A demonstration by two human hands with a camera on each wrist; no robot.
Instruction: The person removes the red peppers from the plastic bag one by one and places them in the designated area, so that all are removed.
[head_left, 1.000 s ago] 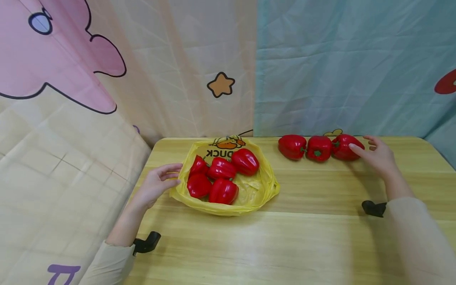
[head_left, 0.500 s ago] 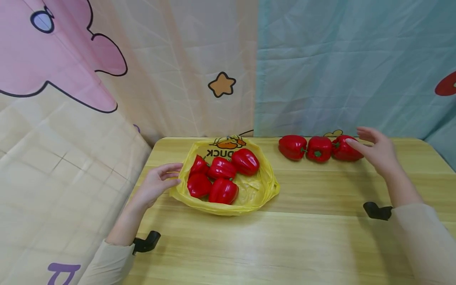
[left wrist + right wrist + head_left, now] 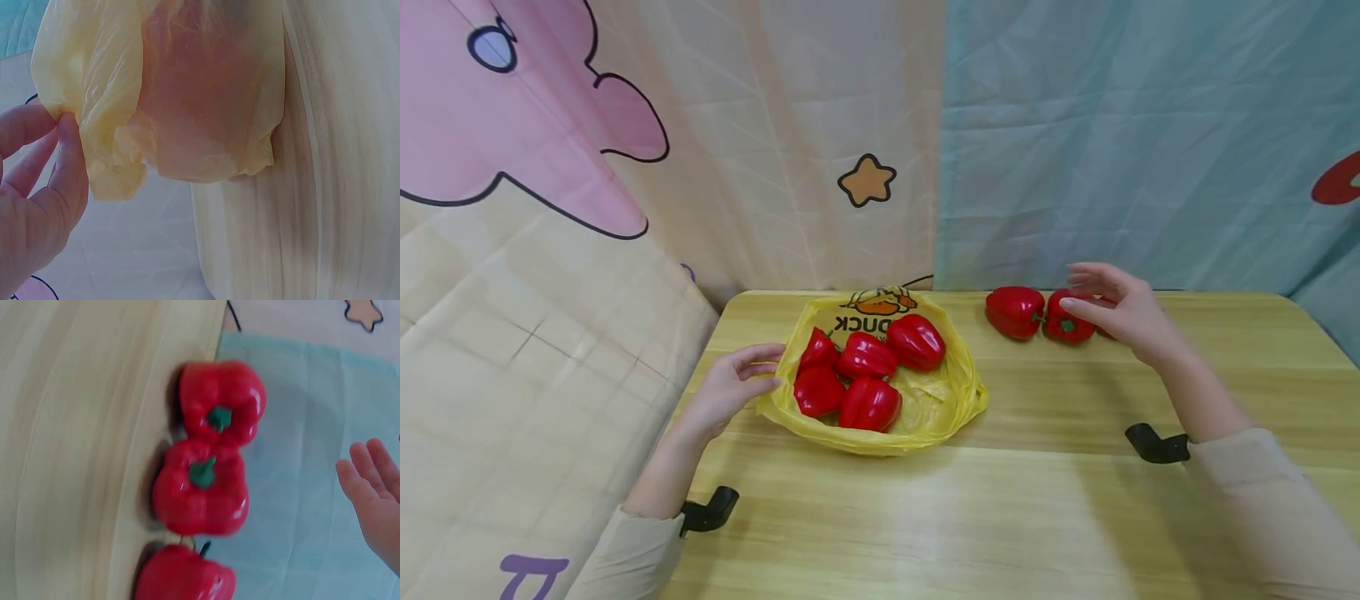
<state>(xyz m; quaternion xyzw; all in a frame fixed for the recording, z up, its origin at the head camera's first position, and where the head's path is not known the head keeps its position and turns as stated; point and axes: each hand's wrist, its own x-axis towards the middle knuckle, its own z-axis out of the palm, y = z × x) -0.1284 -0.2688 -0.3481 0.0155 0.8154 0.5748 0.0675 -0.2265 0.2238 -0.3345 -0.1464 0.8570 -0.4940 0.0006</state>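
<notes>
My left hand (image 3: 726,392) pinches the left rim of a yellow plastic bag (image 3: 936,408) between thumb and fingers; the left wrist view shows the thin film (image 3: 109,81) bunched at the fingertips. Inside the bag lie several shiny red bell peppers (image 3: 868,404). At the back right, three more stand in a row: a left pepper (image 3: 1013,312), a middle pepper (image 3: 1069,327) with its green stem toward me, and a right pepper mostly hidden behind my right hand (image 3: 1123,312). That hand hovers with fingers extended and thumb apart, holding nothing, its thumb overlapping the middle pepper in the head view.
A light wooden table (image 3: 925,525) carries everything. Printed curtains (image 3: 1075,150) hang right behind its back edge, close to the pepper row, and a pale patterned cloth (image 3: 550,400) hangs along the left side. Black mounts (image 3: 711,510) sit on both wrists.
My right hand has moved left, away from the right pepper to over the middle one. The left hand, the bag and the peppers have stayed in place.
</notes>
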